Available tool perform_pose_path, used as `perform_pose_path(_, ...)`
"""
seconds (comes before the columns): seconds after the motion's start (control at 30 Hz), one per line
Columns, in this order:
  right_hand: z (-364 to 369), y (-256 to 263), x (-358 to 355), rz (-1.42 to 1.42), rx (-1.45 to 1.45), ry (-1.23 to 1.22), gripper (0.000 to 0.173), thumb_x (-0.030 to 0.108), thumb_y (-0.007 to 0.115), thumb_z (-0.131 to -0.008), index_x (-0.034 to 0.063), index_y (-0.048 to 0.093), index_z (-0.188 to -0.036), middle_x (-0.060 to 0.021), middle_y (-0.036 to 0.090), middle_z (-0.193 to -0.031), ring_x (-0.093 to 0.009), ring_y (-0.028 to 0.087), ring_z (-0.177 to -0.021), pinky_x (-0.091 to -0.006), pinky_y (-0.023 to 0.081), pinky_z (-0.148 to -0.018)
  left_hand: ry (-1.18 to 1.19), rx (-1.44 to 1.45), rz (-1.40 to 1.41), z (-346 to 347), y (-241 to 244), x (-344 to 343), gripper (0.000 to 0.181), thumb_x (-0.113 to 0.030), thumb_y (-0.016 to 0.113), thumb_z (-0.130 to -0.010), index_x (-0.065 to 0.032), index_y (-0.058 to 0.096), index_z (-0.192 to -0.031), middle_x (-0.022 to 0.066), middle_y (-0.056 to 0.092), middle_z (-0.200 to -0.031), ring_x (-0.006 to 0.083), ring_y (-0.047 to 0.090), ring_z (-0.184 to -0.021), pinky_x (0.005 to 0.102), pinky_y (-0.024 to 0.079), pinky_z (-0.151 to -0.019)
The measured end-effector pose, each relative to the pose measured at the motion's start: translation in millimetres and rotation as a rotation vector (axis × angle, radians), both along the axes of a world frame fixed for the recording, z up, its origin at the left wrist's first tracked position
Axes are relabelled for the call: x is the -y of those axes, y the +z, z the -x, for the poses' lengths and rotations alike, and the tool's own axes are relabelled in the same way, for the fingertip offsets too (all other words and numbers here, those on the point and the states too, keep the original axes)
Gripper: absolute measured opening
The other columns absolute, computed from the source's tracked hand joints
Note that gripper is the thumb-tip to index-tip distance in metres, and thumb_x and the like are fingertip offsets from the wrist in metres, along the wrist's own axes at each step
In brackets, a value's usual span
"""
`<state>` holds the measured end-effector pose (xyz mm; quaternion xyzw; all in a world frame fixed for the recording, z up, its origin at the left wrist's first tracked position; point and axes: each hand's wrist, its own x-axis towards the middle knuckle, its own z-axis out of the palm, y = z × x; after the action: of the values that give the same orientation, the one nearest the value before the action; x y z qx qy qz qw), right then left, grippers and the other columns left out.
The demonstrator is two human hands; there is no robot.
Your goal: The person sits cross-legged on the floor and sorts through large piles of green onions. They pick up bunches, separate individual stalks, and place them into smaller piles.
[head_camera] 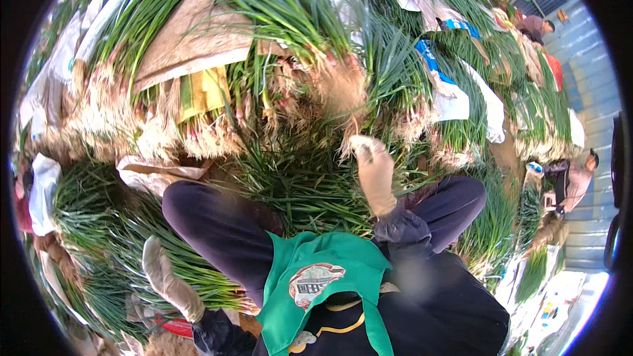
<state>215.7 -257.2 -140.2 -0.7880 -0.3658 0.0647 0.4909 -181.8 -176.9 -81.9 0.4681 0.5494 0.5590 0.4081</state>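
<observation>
My right hand (373, 173), in a pale glove, is raised between my knees with its fingers curled, close to the thin roots of a green onion (348, 143); whether it grips them I cannot tell. At the lower left my left hand (165, 282), also gloved, lies over green onions (212, 277) beside my thigh; its grip is hidden. Loose green leaves (316, 198) cover the ground between my legs. Ahead stands a large heap of green onions (292, 5) with pale, matted roots towards me. A green apron (321, 277) covers my lap.
Woven sacks (198, 34) and a yellow sack (205, 94) lie among the heaps in front. More bundles (89, 198) fill the left side, and others (484, 227) stand at the right. A person (578, 183) sits at the far right near a corrugated metal wall (588, 74); others are farther back.
</observation>
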Motion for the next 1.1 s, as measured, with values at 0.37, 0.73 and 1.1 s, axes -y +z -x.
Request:
perform_pose_path(0.37, -14, -21, -10, 0.124, -0.399, 0.316, 0.018, 0.012, 0.061, -0.084, 0.0063, 0.061, -0.101, -0.0076, 0.068, -0.085, -0.017, 0.064, -0.071, -0.028, 0.053, -0.067, -1.105, 0.243, 0.209, -210, 23, 5, 0.032, 0.012, 0.054, -0.08, 0.0023, 0.059, -0.111, 0.0124, 0.06, -0.115, 0.0193, 0.057, -0.108, 0.0299, 0.041, -0.098)
perform_pose_path(0.73, -38, -73, 43, 0.35, -0.095, 0.144, 0.02, 0.019, 0.049, -0.091, 0.0041, 0.062, -0.096, -0.0149, 0.063, -0.087, -0.031, 0.063, -0.078, -0.0393, 0.05, -0.067, -1.114, 0.132, 0.543, -214, -29, -1, 0.033, 0.004, 0.053, -0.086, 0.0022, 0.055, -0.118, 0.0095, 0.06, -0.114, 0.0162, 0.056, -0.107, 0.0275, 0.04, -0.097)
perform_pose_path(1.1, -51, 9, -5, -0.559, -1.141, -0.165, 0.02, 0.011, 0.055, -0.092, 0.0011, 0.056, -0.109, -0.0019, 0.061, -0.083, -0.009, 0.054, -0.064, -0.0202, 0.046, -0.059, -1.129, 0.23, 0.45, -225, -16, 1, 0.029, 0.003, 0.053, -0.087, 0.0029, 0.057, -0.115, 0.0096, 0.062, -0.112, 0.0166, 0.058, -0.105, 0.0292, 0.043, -0.095)
